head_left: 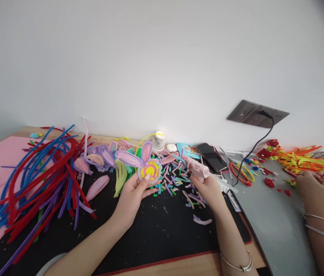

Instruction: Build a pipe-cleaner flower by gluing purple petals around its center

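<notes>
My left hand (131,197) pinches a pipe-cleaner flower (154,168) with a yellow middle, a pink ring and a pale rim. Purple-edged petals (129,158) stick out from the flower's upper left side. To the right, my right hand (208,188) is wrapped around a pink glue gun (198,168), whose front end points toward the flower. The gun and flower are apart. Behind and between them lie many short pipe-cleaner scraps (171,180). A green looped leaf (120,177) and a loose pink petal (98,188) rest left of my left hand.
A heap of long red, blue and purple pipe cleaners (61,165) covers the left side. Along the wall stand a paper cup (159,141), a white case (171,148) and a phone (212,157). A black cable (254,147) hangs from the socket. A co-worker's hands (314,189) are at right.
</notes>
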A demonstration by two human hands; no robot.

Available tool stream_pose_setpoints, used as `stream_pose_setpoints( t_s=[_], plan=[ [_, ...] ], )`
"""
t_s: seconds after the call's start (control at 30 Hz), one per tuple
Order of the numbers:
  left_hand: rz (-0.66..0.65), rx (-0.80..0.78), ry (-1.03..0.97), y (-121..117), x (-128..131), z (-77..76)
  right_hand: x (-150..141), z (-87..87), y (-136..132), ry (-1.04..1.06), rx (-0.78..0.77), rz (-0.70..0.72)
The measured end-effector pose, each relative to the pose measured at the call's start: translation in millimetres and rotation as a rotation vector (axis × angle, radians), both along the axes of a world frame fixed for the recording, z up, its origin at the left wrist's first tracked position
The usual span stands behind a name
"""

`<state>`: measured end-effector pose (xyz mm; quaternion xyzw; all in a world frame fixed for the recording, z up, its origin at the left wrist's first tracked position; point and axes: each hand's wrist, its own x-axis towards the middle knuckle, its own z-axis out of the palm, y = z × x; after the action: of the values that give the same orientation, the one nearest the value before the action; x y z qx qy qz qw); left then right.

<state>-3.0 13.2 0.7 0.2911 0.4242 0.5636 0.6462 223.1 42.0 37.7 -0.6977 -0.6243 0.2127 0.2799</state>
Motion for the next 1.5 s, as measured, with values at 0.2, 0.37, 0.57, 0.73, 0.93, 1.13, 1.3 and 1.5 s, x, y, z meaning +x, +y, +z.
stream_pose_setpoints(
  t_s=[0.2,0.37,0.57,0.73,0.93,1.13,1.3,1.5],
  plan=[
    [0.013,0.004,-0.061,3.1,-0.1,8.3,-6.6,-6.5,-4.9,-0.134,0.035,0.058],
    [0.095,0.004,-0.02,14.6,3.0,26.3,-6.7,-11.6,-4.7,-0.102,0.115,0.173],
    [0.08,0.005,0.009,34.2,19.0,41.7,-7.5,-7.9,-5.4,-0.053,0.107,0.233],
    [0.03,-0.01,-0.051,48.1,30.9,45.8,-8.7,-3.6,-7.1,-0.023,0.087,0.244],
    [0.003,-0.02,-0.078,56.7,37.7,51.7,-7.5,-4.4,-8.4,0.026,0.125,0.252],
    [-0.043,0.024,-0.063,59.6,39.2,55.9,-5.4,-4.8,-7.9,0.052,0.142,0.264],
    [0.032,0.035,0.003,60.2,28.9,58.4,0.7,-4.0,-7.4,0.069,0.152,0.196],
    [0.009,0.01,0.025,63.7,22.4,53.9,10.7,-1.6,-3.9,-0.016,0.112,-0.002]
  ],
)
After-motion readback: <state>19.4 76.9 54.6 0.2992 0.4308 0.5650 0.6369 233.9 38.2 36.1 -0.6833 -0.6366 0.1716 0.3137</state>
